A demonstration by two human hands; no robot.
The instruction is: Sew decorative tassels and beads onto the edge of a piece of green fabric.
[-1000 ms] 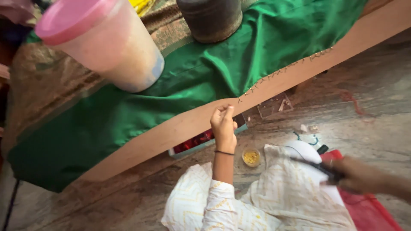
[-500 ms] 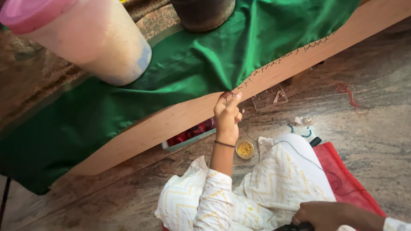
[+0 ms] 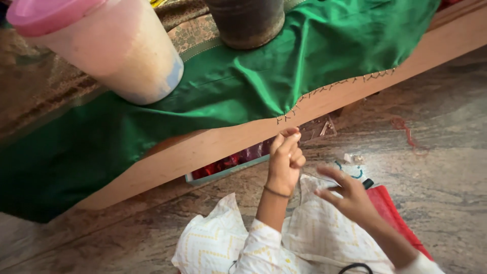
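The left hand (image 3: 285, 161) is pinching its fingertips together at centre frame, just below the stitched edge of the green cloth (image 3: 243, 96) draping the counter (image 3: 213, 149). The right hand (image 3: 347, 195) is hovering lower right, fingers spread, grasping nothing.

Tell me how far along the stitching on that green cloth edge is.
Done: a row of stitches fastens the green cloth to the wooden frame on the right stretch. In hand: the left hand is pinched at the last stitch, where the row ends; the right hand hovers open over the lap. Left: the cloth edge to the left of that hand shows no stitches.
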